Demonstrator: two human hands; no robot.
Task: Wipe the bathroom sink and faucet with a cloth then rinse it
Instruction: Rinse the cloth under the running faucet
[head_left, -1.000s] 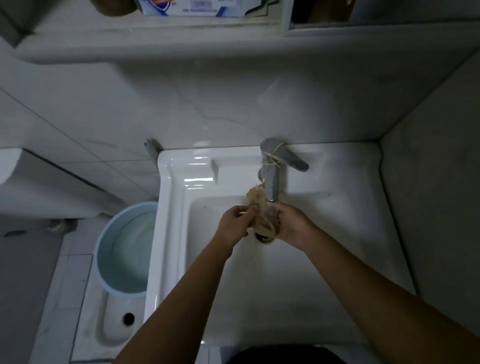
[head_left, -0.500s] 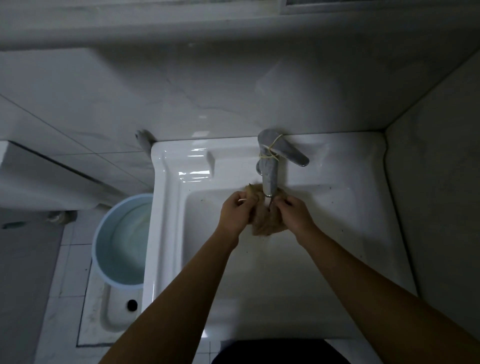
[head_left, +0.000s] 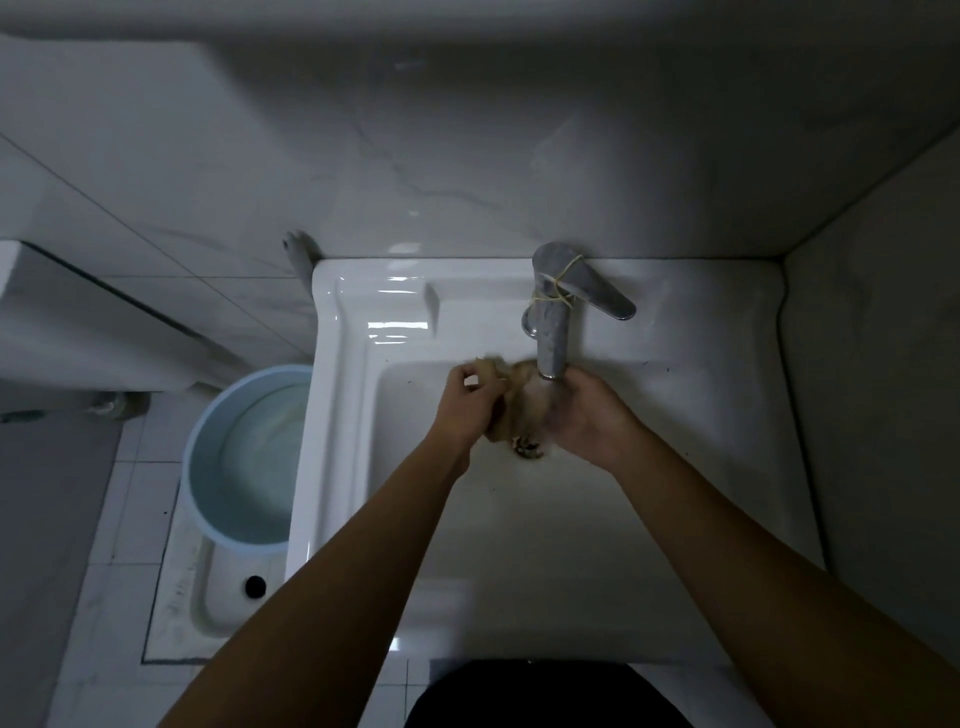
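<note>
A tan cloth (head_left: 511, 402) is bunched between both hands over the white sink (head_left: 675, 415), right under the spout of the chrome faucet (head_left: 551, 332). Water runs from the spout onto the cloth. My left hand (head_left: 470, 402) grips the cloth's left end. My right hand (head_left: 589, 415) holds its right side, partly blurred. A rubber band is wrapped around the faucet below its lever. The drain (head_left: 529, 448) shows just below the cloth. Dark specks dot the basin's back edge.
A light blue bucket (head_left: 208, 452) with water stands on the floor left of the sink, beside a squat pan (head_left: 208, 597). Tiled walls close in behind and on the right. A white fixture (head_left: 78, 322) sits at far left.
The view has tilted down, so the shelf above is out of sight. Both hands have kept working the cloth under the running spout, and the drain now shows below it.
</note>
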